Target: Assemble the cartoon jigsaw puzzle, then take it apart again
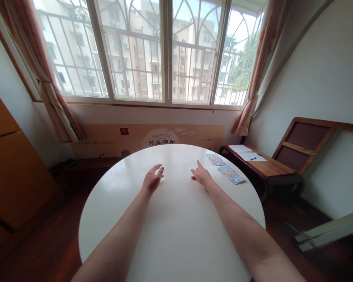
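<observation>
Both my arms reach out over a round white table (pixel 176 235). My left hand (pixel 153 178) is left of the middle, fingers apart and slightly curled, holding nothing. My right hand (pixel 201 175) is right of the middle, its index finger stretched forward and the others loosely bent, also with nothing in it. To the right of my right hand two colourful printed sheets lie flat: one farther back (pixel 216 159), one nearer and tilted (pixel 231 174). Neither hand touches them.
A wooden side table (pixel 273 166) at the right bears white papers (pixel 252 156) and a pen (pixel 253 159). Behind it leans a brown framed panel (pixel 304 139). A long printed carton (pixel 106 137) stands under the barred window. An orange-brown cabinet (pixel 14 168) is at the left.
</observation>
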`<state>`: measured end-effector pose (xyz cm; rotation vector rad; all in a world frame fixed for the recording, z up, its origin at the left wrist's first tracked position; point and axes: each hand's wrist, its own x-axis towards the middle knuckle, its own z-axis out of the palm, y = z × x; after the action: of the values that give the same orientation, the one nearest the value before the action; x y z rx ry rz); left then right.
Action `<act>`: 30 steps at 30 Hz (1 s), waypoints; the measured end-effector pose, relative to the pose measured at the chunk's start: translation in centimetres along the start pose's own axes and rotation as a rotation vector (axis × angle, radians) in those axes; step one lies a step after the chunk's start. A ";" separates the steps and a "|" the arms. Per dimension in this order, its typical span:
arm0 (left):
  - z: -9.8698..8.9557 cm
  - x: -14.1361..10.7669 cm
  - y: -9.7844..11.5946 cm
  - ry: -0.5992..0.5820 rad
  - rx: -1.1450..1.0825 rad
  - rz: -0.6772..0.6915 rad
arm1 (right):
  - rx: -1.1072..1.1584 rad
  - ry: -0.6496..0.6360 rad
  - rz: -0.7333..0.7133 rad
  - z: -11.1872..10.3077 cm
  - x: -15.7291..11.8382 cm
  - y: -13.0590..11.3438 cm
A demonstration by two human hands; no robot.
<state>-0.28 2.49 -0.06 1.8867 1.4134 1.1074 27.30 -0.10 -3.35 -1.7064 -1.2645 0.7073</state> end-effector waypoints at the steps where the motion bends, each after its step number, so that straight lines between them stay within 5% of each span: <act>1: 0.0 -0.1 0.2 -0.015 -0.037 -0.016 | -0.010 0.003 0.005 0.0 0.1 0.0; 8: -0.1 -0.2 0.7 -0.132 -0.155 -0.149 | -0.037 0.032 0.001 0.1 -0.2 -0.3; 14: -0.4 0.2 0.6 -0.218 -0.003 -0.205 | 0.061 0.028 -0.036 0.0 -1.0 -0.3; 21: -0.5 0.3 0.7 -0.244 0.205 -0.187 | 0.227 -0.037 -0.036 -0.1 -0.5 0.4; 30: -0.2 0.0 0.6 -0.221 0.185 -0.119 | 0.361 -0.045 -0.092 -0.7 -0.6 0.8</act>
<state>-0.19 2.28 0.53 1.9537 1.5199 0.7083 28.03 -0.94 -3.79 -1.3379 -1.1569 0.8648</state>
